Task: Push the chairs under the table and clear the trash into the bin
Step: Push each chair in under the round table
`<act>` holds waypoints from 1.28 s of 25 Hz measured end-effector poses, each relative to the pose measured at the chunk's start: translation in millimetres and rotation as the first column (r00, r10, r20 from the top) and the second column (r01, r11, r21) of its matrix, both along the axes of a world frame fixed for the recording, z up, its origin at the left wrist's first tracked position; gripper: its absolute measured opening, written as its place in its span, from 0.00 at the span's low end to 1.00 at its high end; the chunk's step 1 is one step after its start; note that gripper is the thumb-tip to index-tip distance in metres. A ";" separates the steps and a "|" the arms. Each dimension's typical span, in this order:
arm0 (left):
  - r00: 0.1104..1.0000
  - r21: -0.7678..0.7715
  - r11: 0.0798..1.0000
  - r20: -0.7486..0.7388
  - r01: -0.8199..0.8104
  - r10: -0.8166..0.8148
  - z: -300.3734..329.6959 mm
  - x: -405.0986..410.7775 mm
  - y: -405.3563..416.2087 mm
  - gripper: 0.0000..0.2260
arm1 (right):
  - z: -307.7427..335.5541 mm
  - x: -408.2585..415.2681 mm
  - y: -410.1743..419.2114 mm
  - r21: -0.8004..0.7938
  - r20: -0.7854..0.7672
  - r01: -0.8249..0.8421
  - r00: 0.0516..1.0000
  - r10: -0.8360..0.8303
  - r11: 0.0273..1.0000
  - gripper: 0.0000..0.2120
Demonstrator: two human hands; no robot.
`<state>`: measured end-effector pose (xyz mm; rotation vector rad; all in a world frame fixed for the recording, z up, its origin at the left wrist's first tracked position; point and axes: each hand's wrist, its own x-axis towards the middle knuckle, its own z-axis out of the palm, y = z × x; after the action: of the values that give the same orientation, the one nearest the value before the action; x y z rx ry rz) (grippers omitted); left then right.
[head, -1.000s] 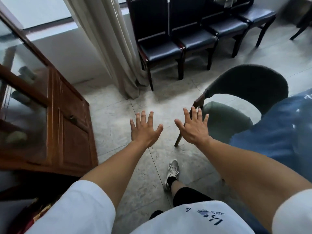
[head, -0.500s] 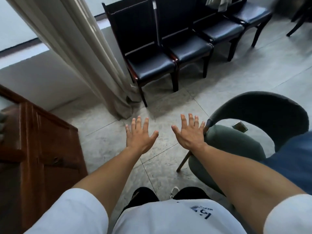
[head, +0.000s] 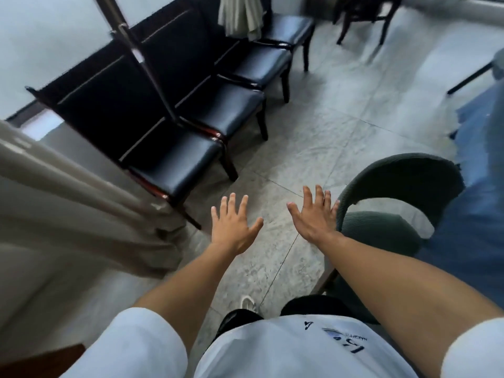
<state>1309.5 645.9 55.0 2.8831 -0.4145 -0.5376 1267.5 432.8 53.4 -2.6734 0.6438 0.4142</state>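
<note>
We hold both hands flat and empty, left hand (head: 234, 227) over the floor, right hand (head: 316, 214) just beside the green chair (head: 403, 175). We judge they are ready to push it under the table (head: 480, 214).

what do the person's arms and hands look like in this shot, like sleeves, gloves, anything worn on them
Both arms are bare from the upper arm down, under short white sleeves. The left hand and right hand wear no gloves; no rings, watch or bands show on the wrists. The white shirt has a dark printed mark.
</note>
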 end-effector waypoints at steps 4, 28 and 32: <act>0.976 -0.002 0.976 0.001 0.217 -0.217 1.2 72.6 -36.8 0.36 | 7.8 28.4 -29.0 -0.031 0.022 0.207 0.978 -0.206 0.978 0.37; 0.016 0.011 0.016 -0.029 1.000 -0.999 -28.4 231.5 -534.0 0.29 | -45.4 119.4 -305.6 0.279 -0.056 0.937 0.233 -0.971 0.209 0.46; -0.358 0.045 -0.358 -0.025 0.933 -0.934 -38.7 211.2 -605.8 0.25 | -57.4 123.3 -316.4 0.391 -0.079 0.920 0.053 -0.995 0.018 0.42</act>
<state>1520.6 40.2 16.3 1.4952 -2.9832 -0.5744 1390.8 116.4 -4.1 -1.2498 1.9058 -0.2087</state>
